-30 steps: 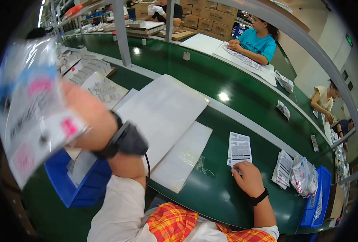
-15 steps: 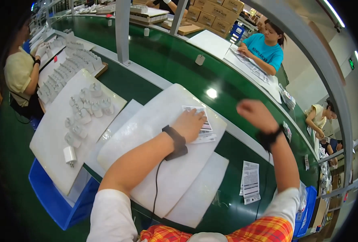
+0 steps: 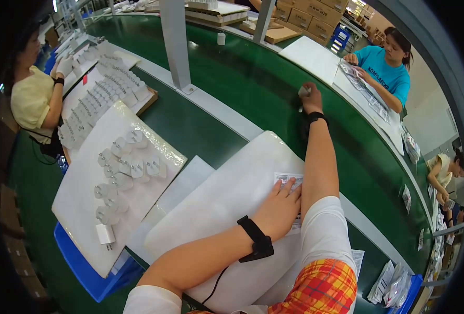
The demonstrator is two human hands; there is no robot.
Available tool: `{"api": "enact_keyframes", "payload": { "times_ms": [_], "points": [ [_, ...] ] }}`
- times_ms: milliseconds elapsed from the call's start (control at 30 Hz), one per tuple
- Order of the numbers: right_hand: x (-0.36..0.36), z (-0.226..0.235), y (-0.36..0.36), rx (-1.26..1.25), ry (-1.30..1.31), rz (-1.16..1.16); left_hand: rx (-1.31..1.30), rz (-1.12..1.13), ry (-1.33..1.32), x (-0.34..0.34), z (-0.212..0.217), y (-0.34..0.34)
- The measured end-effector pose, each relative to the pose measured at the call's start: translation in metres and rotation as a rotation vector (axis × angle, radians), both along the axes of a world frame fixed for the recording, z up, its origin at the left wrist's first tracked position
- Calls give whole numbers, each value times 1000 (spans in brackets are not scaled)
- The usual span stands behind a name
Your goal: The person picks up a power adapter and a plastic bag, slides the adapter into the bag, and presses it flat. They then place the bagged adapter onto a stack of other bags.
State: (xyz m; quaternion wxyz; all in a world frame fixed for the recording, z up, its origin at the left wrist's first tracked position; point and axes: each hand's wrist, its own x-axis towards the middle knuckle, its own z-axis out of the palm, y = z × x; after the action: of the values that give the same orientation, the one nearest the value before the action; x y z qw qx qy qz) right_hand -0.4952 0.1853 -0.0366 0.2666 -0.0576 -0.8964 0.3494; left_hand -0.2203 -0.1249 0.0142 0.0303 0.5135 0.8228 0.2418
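My left hand (image 3: pixel 278 212) lies flat with its fingers stretched out on printed sheets or pouches (image 3: pixel 289 178), which rest on a white foam pad (image 3: pixel 205 217). The hand and my right arm cover much of them. Stretched across the green conveyor belt (image 3: pixel 253 78), my right hand (image 3: pixel 312 100) is closed around a white plug adapter (image 3: pixel 304 91), partly hidden by the fingers. To the left, several white plug adapters (image 3: pixel 121 163) stand prongs up on another foam-covered board (image 3: pixel 85 209). One adapter (image 3: pixel 105 234) at its near end lies on its side.
A grey post (image 3: pixel 175 47) rises between the bench and the belt. Another white adapter (image 3: pixel 221 38) rides the belt. Co-workers sit at the left (image 3: pixel 33 99) and across the belt (image 3: pixel 386 68). A blue bin (image 3: pixel 77 261) sits under the left board; bagged items (image 3: pixel 396 285) lie at lower right.
My right hand has reached forward over the belt and closed on a white adapter. My left hand stays flat on the printed sheets. The whole view has shifted.
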Motion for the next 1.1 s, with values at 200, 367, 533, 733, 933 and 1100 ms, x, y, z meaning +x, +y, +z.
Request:
{"api": "enact_keyframes", "payload": {
  "times_ms": [200,367,533,733,933,1100],
  "points": [
    [108,71,-57,-947,-169,232,-33,-29,5,-2,-7,-13],
    [272,121,-83,-1174,-207,440,-199,-26,120,3,13,-8],
    [423,130,-119,-942,-180,393,-234,-68,285,24,29,-2],
    [554,115,-119,-765,-235,84,-253,-294,314,94,49,44],
    [606,83,-101,-636,-157,-132,-62,-358,321,161,12,107],
    [617,73,-83,-156,-249,-184,-8,-298,-4,174,-20,124]
  ]
}}
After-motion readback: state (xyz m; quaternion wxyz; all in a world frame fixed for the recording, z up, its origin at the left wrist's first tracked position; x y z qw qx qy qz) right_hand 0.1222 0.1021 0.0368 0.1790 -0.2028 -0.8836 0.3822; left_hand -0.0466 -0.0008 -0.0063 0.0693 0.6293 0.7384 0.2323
